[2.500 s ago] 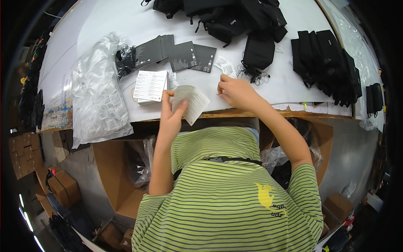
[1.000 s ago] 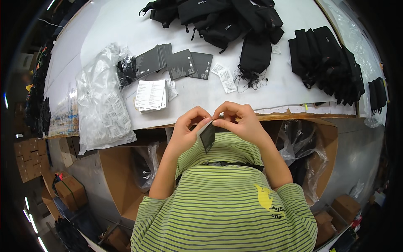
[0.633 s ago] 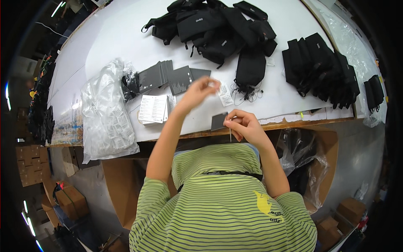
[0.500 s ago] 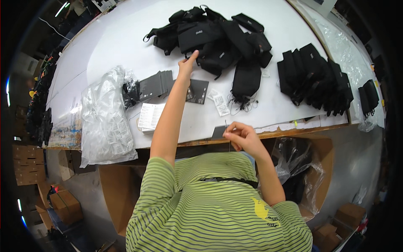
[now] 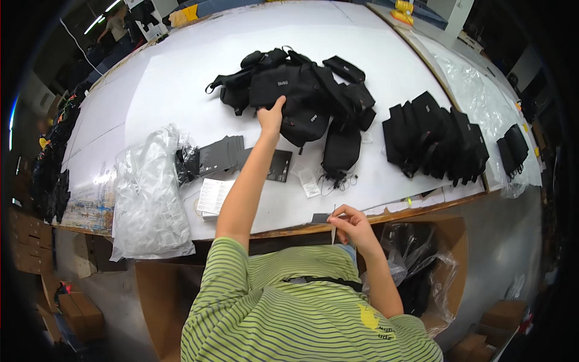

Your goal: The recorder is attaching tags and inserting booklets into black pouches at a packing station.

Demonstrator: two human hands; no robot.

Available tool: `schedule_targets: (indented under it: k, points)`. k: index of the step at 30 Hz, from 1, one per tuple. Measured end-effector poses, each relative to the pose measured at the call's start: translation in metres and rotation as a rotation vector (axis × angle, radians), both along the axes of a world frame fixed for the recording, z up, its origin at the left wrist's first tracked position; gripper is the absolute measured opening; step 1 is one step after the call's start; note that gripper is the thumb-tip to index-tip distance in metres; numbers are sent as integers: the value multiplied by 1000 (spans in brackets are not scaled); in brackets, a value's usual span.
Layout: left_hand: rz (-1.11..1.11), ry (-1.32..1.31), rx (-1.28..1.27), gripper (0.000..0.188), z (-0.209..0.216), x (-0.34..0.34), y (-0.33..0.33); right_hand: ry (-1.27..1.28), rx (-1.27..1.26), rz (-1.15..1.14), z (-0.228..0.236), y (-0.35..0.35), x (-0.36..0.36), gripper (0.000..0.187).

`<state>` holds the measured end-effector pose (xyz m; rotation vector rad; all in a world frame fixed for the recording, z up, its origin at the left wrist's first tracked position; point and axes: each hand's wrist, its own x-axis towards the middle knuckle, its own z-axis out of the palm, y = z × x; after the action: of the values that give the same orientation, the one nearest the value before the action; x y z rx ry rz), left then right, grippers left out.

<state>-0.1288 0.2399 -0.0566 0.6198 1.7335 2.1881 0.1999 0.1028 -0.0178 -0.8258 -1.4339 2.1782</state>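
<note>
My left hand (image 5: pixel 272 117) reaches forward over the table to the heap of black fabric bags. Its thumb lies on top of a black bag (image 5: pixel 268 90) at the front left of the heap, with the other fingers curled at its lower edge. Close to the table's front edge, my right hand (image 5: pixel 354 229) is closed in a pinch. A thin, strip-like piece (image 5: pixel 333 234) hangs down from its fingertips; its kind is too small to make out. A small dark grey card (image 5: pixel 320 218) lies on the edge beside those fingers.
At left lies a clear plastic bag (image 5: pixel 148 205) of small items, with dark grey cards (image 5: pixel 221 155) and a stack of white printed leaflets (image 5: pixel 212 196) beside it. Black pouches (image 5: pixel 431 139) stand in a row at right. Below the edge, a cardboard box (image 5: pixel 452 253) holds plastic-wrapped dark goods.
My left hand has closed on a black bag at the front of the heap. My right hand still pinches the thin piece by the edge. The whole view has shifted, showing more of the table's far side.
</note>
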Motion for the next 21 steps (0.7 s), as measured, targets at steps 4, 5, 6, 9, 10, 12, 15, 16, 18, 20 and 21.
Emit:
schedule_targets:
  k: [4, 5, 6, 9, 10, 12, 15, 16, 18, 20, 21]
  points:
    - [-70, 390, -79, 49, 65, 15, -72, -10, -11, -65, -7, 4, 1, 11]
    - [-91, 471, -42, 42, 75, 16, -91, -22, -2, -57, -7, 5, -1, 11]
    - [-83, 462, -64, 42, 82, 17, -107, -34, 6, -53, -8, 7, -3, 11]
    - [-120, 442, -317, 46, 95, 25, -140, -80, 11, -31, -5, 9, -7, 12]
    - [-122, 434, -329, 46, 94, 21, -141, -86, 21, -28, -5, 9, -8, 12]
    - [-365, 144, -300, 57, 92, 7, -140, -99, 25, -3, -4, 10, -9, 12]
    - [-679, -138, -533, 67, 70, -5, -133, -87, 27, 33, -6, 6, -5, 11]
    - [-825, -241, -675, 68, 57, -9, -132, -64, 19, 49, -7, 5, -5, 11]
    - [-763, 137, -1040, 63, 57, 7, -134, -73, 21, 36, -8, 3, -3, 11]
    - [-667, 333, -827, 68, 28, -2, -140, -77, 25, 33, -9, 2, -3, 10]
    - [-693, 331, -833, 68, 38, 9, -138, -98, 29, 15, -10, 3, 0, 10]
